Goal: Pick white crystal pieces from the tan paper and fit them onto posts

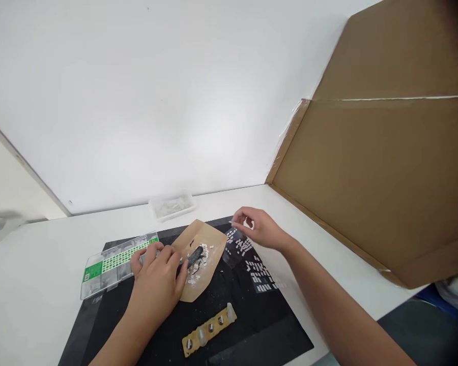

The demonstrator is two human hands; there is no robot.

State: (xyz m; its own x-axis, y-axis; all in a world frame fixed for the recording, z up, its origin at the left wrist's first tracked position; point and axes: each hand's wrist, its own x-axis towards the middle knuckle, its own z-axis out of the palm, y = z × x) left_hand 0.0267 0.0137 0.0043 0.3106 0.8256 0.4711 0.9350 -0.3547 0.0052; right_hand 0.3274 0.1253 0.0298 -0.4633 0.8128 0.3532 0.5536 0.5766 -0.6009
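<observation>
My left hand (158, 269) rests on the left side of a brown sheet of paper (209, 277), fingers closed around the near end of a short dark rod (195, 256). White flakes (203, 262) lie scattered around that rod on the paper. Beyond the paper's right corner, my right hand (261, 227) is raised with thumb and forefinger pinched on a tiny pale piece (231, 222), too small to name. Below it are dark sheets (234, 256) bearing rows of small white rectangles.
A tan strip (216, 328) with metal studs and two pale, nail-shaped tips lies on the black mat (252, 328). A transparent case (95, 274) with a green label is at left, a white tray (171, 207) at the back. Cardboard (374, 178) stands on the right.
</observation>
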